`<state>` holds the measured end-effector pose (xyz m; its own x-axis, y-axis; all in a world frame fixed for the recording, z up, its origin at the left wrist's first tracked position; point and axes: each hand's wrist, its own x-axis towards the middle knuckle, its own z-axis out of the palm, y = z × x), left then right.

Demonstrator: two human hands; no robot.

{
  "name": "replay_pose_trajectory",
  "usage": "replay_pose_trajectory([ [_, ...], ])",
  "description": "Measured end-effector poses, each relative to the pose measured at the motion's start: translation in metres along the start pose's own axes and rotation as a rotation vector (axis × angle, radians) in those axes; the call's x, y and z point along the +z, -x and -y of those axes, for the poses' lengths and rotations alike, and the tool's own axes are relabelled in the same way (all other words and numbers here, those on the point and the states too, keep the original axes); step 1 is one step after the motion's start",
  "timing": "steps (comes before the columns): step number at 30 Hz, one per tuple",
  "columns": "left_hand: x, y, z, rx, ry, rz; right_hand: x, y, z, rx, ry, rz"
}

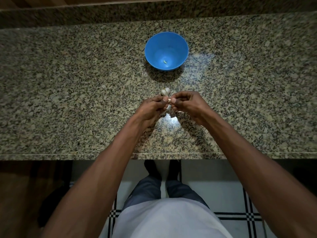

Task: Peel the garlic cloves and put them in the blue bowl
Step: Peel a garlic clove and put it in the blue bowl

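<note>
1. Standing at a speckled granite table, a person holds both hands together above its near half, forearms bare and reaching forward.
2. The left hand and the right hand meet fingertip to fingertip, both with fingers curled, pinching one small pale garlic clove between thumbs and forefingers.
3. The clove shows only as a sliver of whitish skin between the two thumbnails; its long axis seems to run left to right, from one hand to the other, though most of it is hidden.
4. A thin pale strip of papery peel lies or hangs just below the right hand; I cannot tell whether it touches the stone.
5. Just beyond the hands sits the rest of the garlic bulb, rounded, white and ridged, resting on the table and partly hidden by the fingers.
6. Farther back, well apart from the bulb, stands the blue bowl, round, smooth, plastic-looking, upright with its mouth open to the ceiling.
7. One peeled clove lies in the bowl's bottom, small, curved, pale yellow-green.
8. The stone is polished, mottled beige, grey and black, and throws back two bright patches of overhead light; a raised granite ledge runs along the far edge.
9. Below the table's front edge, a white tiled floor with black grid lines shows, with the person's dark trousers and light shirt.
</note>
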<state>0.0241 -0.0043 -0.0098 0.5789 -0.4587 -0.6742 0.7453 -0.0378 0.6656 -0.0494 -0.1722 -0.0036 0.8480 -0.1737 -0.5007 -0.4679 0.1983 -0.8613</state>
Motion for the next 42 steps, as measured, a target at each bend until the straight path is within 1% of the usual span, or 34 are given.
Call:
replay_pose_trajectory([
  [3,-0.006,-0.003,-0.006,-0.096,0.034,0.041,-0.001,-0.001,-0.001,-0.035,0.066,0.008],
  [7,-0.012,-0.007,-0.012,-0.184,-0.006,0.086,-0.001,0.001,-0.003,-0.054,0.098,0.006],
  [9,-0.011,-0.010,-0.012,-0.152,-0.024,0.079,-0.001,0.002,-0.003,-0.057,0.077,-0.017],
  [12,-0.005,-0.011,-0.007,-0.054,-0.154,0.050,0.000,0.001,-0.003,-0.037,0.044,-0.049],
  [14,-0.002,-0.011,-0.005,-0.021,-0.195,0.034,0.001,0.001,-0.003,-0.030,0.037,-0.072],
  [16,0.001,-0.010,-0.006,-0.049,-0.156,0.054,0.001,0.001,-0.003,-0.036,0.031,-0.079],
  [20,-0.002,-0.008,-0.013,-0.101,-0.132,0.120,-0.001,0.004,-0.001,-0.073,0.042,-0.030],
  [22,-0.003,-0.007,-0.015,-0.133,-0.093,0.150,-0.002,0.004,0.001,-0.118,0.100,-0.021],
  [25,-0.005,-0.005,-0.019,-0.174,-0.058,0.187,0.000,0.001,0.002,-0.226,0.290,-0.054],
  [27,-0.004,-0.005,-0.019,-0.182,-0.025,0.172,0.003,0.000,0.002,-0.294,0.388,-0.100],
  [29,-0.001,-0.005,-0.020,-0.169,0.019,0.135,0.008,0.001,0.001,-0.362,0.424,-0.148],
  [31,-0.002,-0.005,-0.021,-0.124,0.052,0.067,0.011,0.002,-0.002,-0.376,0.369,-0.231],
  [33,-0.006,-0.005,-0.021,-0.074,0.027,0.003,0.010,0.001,-0.004,-0.328,0.242,-0.298],
  [36,-0.010,-0.002,-0.017,0.018,-0.081,-0.026,0.006,0.003,-0.006,-0.224,0.023,-0.232],
  [38,-0.007,-0.001,-0.013,0.135,-0.149,-0.064,0.007,0.005,-0.005,-0.134,-0.135,-0.176],
  [40,-0.003,0.000,-0.009,0.259,-0.232,-0.111,0.008,0.006,-0.004,-0.032,-0.297,-0.155],
  [42,-0.001,0.000,-0.004,0.347,-0.293,-0.128,0.008,0.005,-0.005,0.024,-0.387,-0.150],
])
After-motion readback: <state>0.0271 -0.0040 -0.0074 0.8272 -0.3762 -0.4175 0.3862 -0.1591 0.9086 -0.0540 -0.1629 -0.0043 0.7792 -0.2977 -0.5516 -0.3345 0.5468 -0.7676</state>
